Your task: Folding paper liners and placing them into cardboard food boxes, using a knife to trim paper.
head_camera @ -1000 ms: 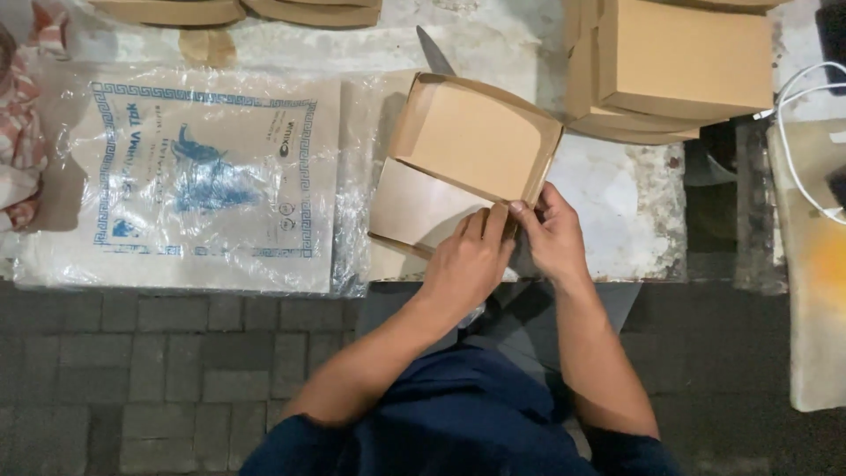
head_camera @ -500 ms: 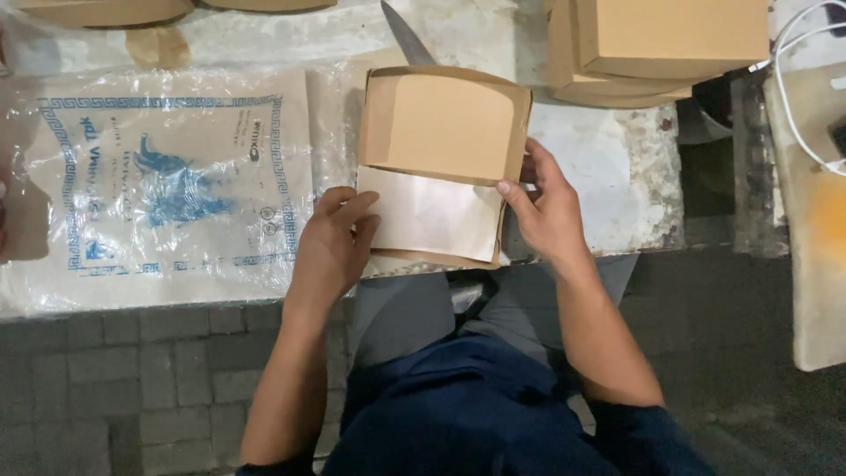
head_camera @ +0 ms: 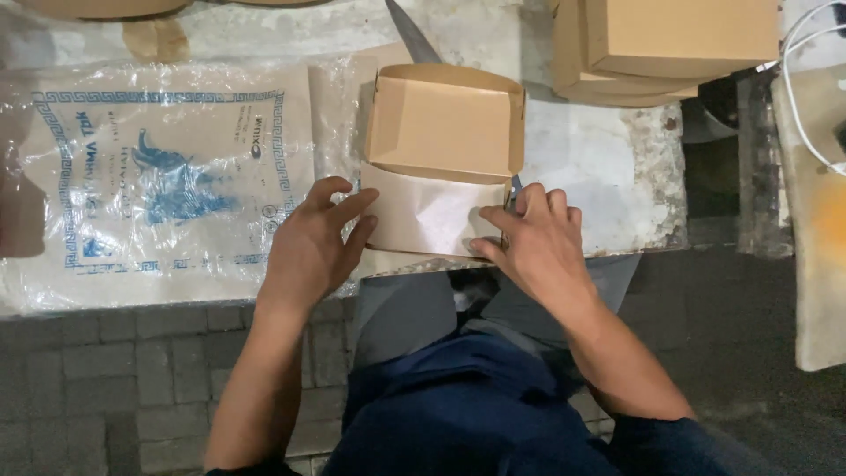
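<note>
Worn grey concrete forms the worktop (head_camera: 608, 150), with dark paving bricks on the floor at the near left. Largest on it is a clear plastic bag (head_camera: 167, 176) at the left, printed in blue with a key-pattern border and a figure. At the far right stands a stack of closed brown boxes (head_camera: 670, 44). In the middle sits an open brown cardboard box (head_camera: 445, 123), its flat lid flap (head_camera: 423, 216) lying toward the person. Since a moment ago the box has turned square to the edge and the hands have spread apart, so the flap now lies flat and pressed down. Left hand (head_camera: 313, 242) rests open, fingertips on the flap's left edge. Right hand (head_camera: 533, 238) presses its right side, fingers loosely curled, perhaps over a small dark thing.
</note>
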